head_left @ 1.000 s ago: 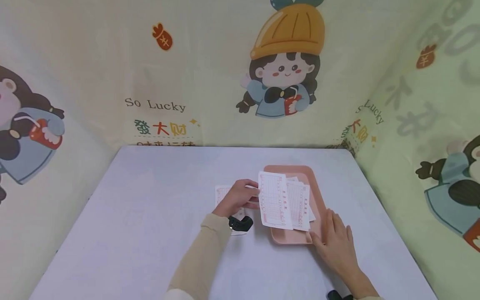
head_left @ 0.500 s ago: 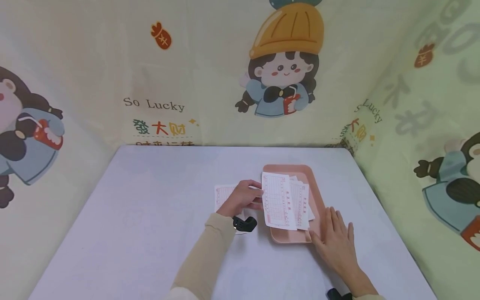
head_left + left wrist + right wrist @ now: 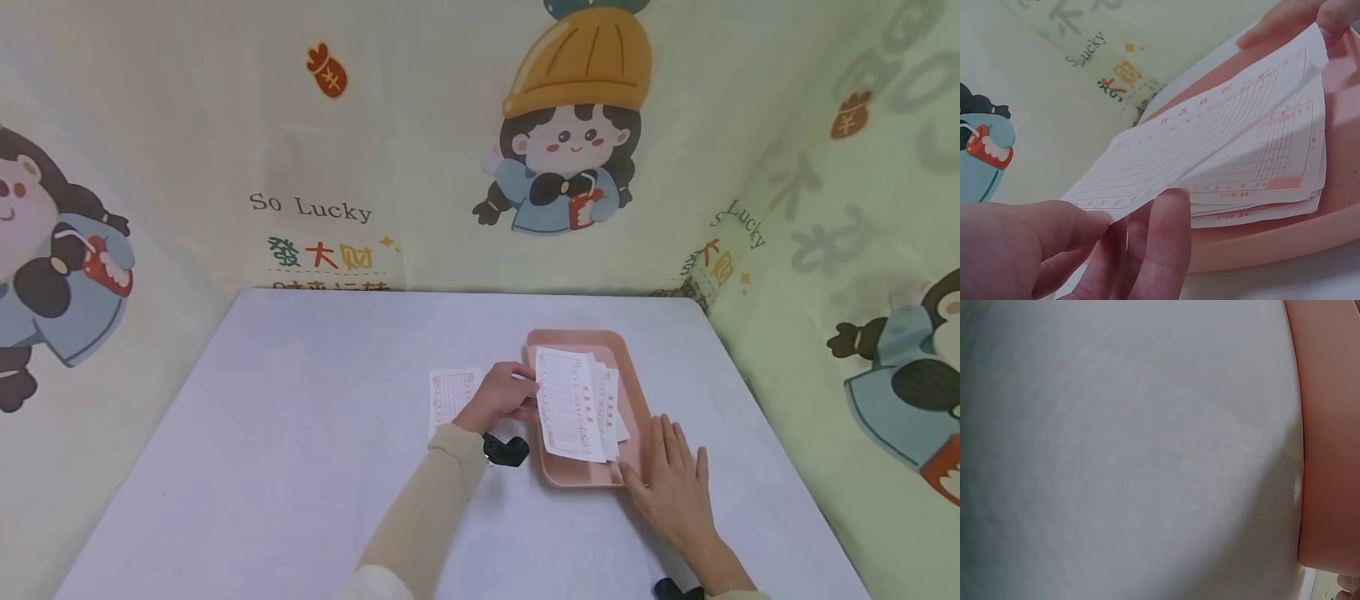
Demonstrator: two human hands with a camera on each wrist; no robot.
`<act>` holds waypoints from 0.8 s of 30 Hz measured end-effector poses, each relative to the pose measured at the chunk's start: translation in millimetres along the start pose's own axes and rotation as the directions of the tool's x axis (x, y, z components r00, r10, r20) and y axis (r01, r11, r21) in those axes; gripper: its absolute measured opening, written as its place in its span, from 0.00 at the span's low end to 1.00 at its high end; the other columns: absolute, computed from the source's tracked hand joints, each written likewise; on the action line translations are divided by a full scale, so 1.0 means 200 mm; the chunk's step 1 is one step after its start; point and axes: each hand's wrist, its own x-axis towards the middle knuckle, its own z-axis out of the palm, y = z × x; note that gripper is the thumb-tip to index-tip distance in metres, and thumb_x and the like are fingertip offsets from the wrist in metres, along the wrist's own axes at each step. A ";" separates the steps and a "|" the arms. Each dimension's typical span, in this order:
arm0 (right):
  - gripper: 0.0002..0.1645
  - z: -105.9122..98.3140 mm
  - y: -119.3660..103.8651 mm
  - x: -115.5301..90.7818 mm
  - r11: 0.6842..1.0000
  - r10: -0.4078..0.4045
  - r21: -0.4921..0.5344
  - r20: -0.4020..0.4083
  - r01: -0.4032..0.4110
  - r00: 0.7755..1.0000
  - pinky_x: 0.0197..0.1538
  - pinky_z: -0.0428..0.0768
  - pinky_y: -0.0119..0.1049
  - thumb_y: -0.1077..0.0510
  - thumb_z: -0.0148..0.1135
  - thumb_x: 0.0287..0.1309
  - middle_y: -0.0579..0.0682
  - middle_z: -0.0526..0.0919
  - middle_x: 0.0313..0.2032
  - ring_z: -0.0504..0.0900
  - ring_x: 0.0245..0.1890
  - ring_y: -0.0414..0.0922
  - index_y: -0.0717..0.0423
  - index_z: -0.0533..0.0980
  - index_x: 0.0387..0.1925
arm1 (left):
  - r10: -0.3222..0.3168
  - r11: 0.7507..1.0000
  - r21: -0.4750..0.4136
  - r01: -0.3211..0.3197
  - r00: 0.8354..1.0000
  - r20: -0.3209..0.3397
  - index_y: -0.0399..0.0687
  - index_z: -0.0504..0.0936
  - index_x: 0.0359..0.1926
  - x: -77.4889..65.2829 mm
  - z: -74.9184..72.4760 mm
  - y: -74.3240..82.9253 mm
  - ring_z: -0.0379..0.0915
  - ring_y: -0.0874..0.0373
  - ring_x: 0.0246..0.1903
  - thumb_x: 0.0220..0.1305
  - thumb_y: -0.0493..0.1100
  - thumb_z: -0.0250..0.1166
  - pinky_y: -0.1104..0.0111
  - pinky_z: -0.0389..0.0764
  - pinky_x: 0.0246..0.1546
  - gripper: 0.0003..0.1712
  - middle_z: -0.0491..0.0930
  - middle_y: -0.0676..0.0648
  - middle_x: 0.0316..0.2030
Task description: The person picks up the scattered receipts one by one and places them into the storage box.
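Note:
My left hand (image 3: 501,396) pinches the left edge of a white paper form (image 3: 568,408) printed with a red grid, between thumb and fingers. In the left wrist view the held form (image 3: 1191,134) slopes up from the fingertips, overlapping a small pile of similar forms (image 3: 1294,156) beneath it. That pile lies in a pink tray (image 3: 637,392). My right hand (image 3: 675,487) lies with straight fingers at the tray's right front edge, its thumb toward the near rim. The right wrist view catches mostly white surface and the tray's pink side (image 3: 1332,437).
More printed forms (image 3: 450,392) lie on the white table (image 3: 285,467) left of the tray, partly behind my left hand and wrist. A cloth backdrop (image 3: 420,100) with cartoon figures rises behind the table and along both sides.
My left hand has moved slightly right, carrying the held form further over the pile in the tray. More of the forms on the table shows. My right hand stays at the tray.

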 end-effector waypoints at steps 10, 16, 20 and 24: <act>0.58 0.01 0.01 0.00 1.000 0.007 0.016 0.016 -0.008 1.000 0.68 0.45 0.75 0.36 0.59 0.60 0.71 0.55 0.72 0.53 0.72 0.68 0.67 0.47 0.76 | 0.000 0.999 0.049 0.003 0.999 -0.047 0.39 0.76 0.55 -0.01 0.03 0.01 0.86 0.50 0.35 0.68 0.36 0.58 0.62 0.88 0.34 0.16 0.84 0.38 0.38; 0.59 0.00 0.00 0.01 1.000 0.014 0.017 0.019 -0.014 1.000 0.68 0.46 0.75 0.35 0.60 0.60 0.71 0.56 0.72 0.54 0.72 0.69 0.67 0.47 0.76 | 0.011 0.998 0.067 -0.009 0.999 -0.041 0.38 0.76 0.57 -0.02 -0.03 0.01 0.85 0.47 0.41 0.69 0.38 0.59 0.64 0.88 0.33 0.17 0.83 0.39 0.42; 0.59 0.01 0.01 0.01 1.000 0.015 0.017 0.023 -0.015 1.000 0.68 0.47 0.75 0.35 0.60 0.60 0.71 0.55 0.72 0.54 0.72 0.69 0.66 0.46 0.76 | 0.025 0.998 0.062 -0.022 0.999 -0.041 0.38 0.76 0.57 -0.03 -0.10 0.00 0.85 0.46 0.42 0.70 0.39 0.58 0.64 0.88 0.32 0.17 0.83 0.38 0.45; 0.59 0.01 0.01 0.01 1.000 0.016 0.023 0.021 -0.016 1.000 0.67 0.47 0.76 0.35 0.60 0.60 0.71 0.55 0.72 0.54 0.71 0.69 0.66 0.46 0.76 | 0.029 0.997 0.069 -0.025 0.998 -0.052 0.38 0.75 0.58 -0.05 -0.16 -0.02 0.86 0.48 0.41 0.71 0.41 0.58 0.64 0.88 0.32 0.18 0.82 0.38 0.48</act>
